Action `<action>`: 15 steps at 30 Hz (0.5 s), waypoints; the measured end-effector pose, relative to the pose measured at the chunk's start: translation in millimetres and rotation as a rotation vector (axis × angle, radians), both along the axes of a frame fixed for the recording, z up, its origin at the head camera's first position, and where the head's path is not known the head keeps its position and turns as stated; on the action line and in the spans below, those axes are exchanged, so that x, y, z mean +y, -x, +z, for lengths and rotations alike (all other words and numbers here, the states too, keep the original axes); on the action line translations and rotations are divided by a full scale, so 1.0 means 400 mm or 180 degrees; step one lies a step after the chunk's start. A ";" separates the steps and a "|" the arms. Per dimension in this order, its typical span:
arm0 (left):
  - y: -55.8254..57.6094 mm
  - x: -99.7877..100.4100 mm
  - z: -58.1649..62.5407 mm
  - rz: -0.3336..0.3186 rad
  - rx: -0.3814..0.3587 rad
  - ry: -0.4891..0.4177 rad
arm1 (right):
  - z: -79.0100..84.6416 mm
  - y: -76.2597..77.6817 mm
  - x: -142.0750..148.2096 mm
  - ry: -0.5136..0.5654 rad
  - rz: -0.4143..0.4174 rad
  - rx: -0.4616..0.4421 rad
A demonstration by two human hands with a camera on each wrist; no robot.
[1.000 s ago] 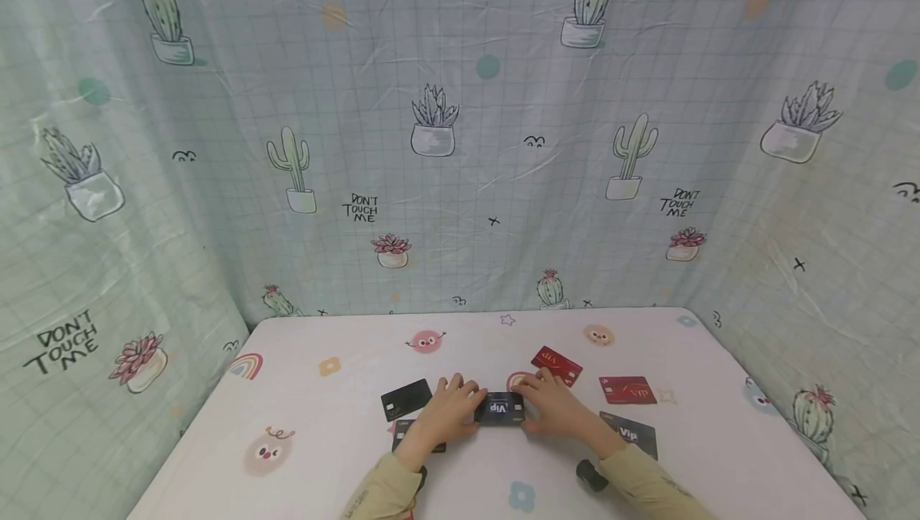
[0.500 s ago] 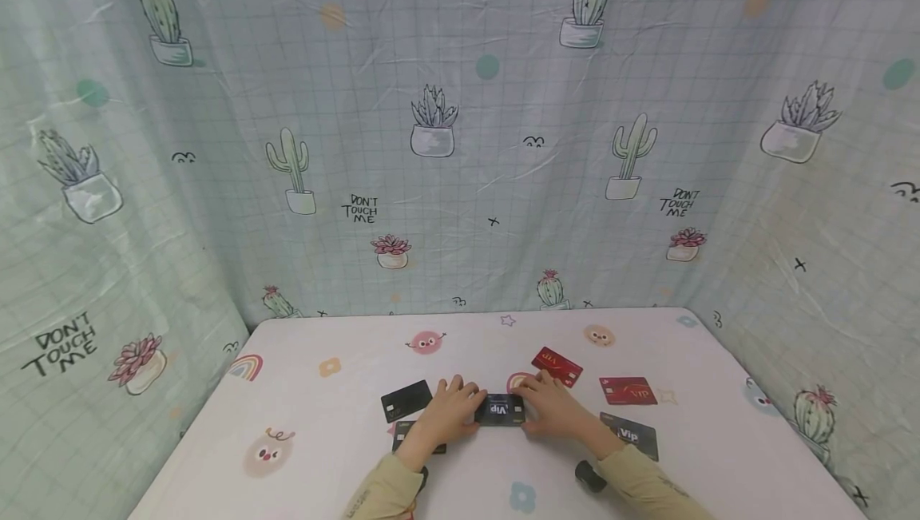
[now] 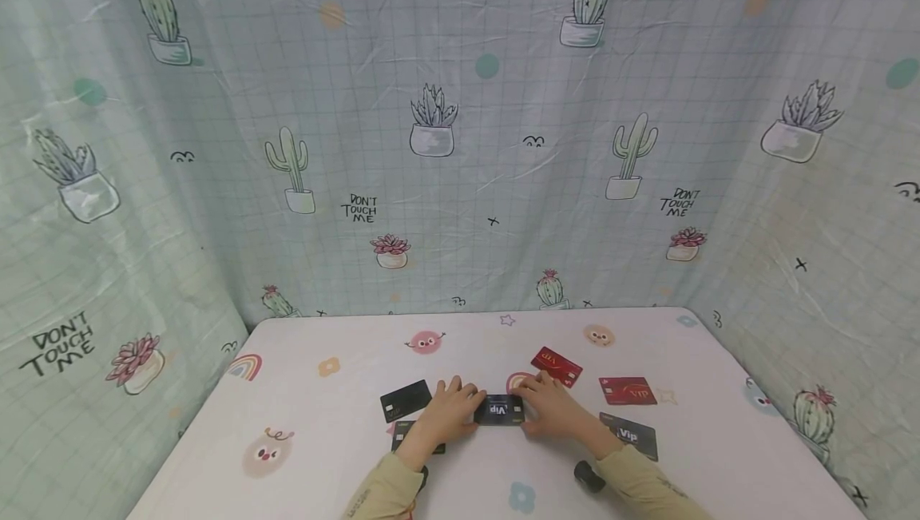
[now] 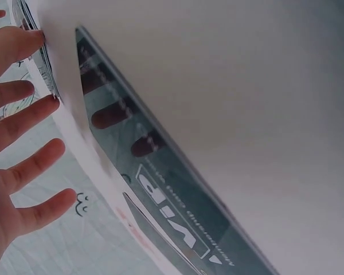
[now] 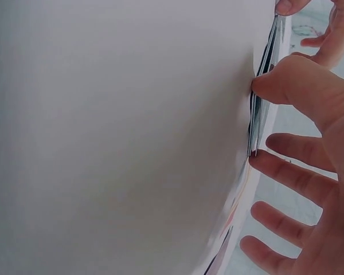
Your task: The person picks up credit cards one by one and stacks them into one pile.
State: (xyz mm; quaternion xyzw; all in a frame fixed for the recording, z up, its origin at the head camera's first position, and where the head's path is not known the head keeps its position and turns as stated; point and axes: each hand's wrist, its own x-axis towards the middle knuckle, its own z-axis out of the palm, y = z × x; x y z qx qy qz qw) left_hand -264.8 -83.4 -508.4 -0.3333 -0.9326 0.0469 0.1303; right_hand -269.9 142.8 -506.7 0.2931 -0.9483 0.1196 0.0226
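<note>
In the head view, a small stack of black VIP cards (image 3: 499,410) lies at the middle of the table, its print upside down. My left hand (image 3: 450,410) pinches the stack's left end between thumb and fingers. At the right end, my right hand (image 3: 553,408) does the same. Several thin layered edges of the card stack (image 5: 255,123) show in the right wrist view, between thumb and a finger. The left wrist view has a dark VIP card (image 4: 155,154) flat on the table near the left hand, with finger reflections on it.
Left of the hands lie a black card (image 3: 406,401) and another dark card (image 3: 404,434), partly under the left forearm. To the right are two red VIP cards (image 3: 559,366) and a grey VIP card (image 3: 630,434). A small black object (image 3: 589,476) sits by the right sleeve.
</note>
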 end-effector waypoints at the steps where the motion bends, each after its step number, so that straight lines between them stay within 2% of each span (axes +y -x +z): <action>1: -0.001 0.000 0.001 0.0004 0.0006 -0.0002 | 0.000 0.000 0.000 0.0002 0.0001 -0.0002; 15: -0.006 -0.001 0.006 0.0015 -0.0045 0.0025 | -0.005 0.001 0.003 -0.0010 0.0006 -0.0085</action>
